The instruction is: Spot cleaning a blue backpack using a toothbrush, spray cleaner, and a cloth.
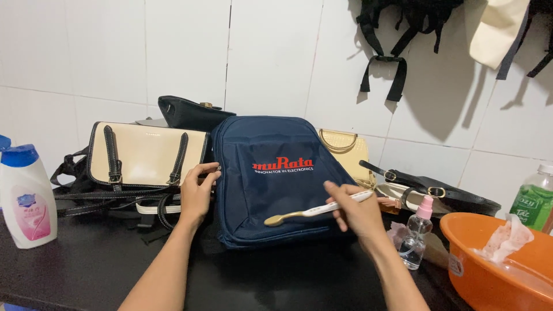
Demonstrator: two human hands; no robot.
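Note:
A navy blue backpack (271, 184) with red printed lettering stands in the middle of a dark counter (86, 270). My left hand (197, 193) rests against the backpack's left edge, fingers curled on the zipper side. A white toothbrush (317, 211) with a yellowish bristle head is gripped in my right hand (354, 213); its head hovers just over the lower front of the backpack.
A cream handbag (144, 152) with black straps and a black bag (190, 112) sit at left. A white bottle (26, 198) stands far left. At right are a small spray bottle (416, 236), an orange basin (489, 270) with a cloth, a green bottle (536, 201) and more bags.

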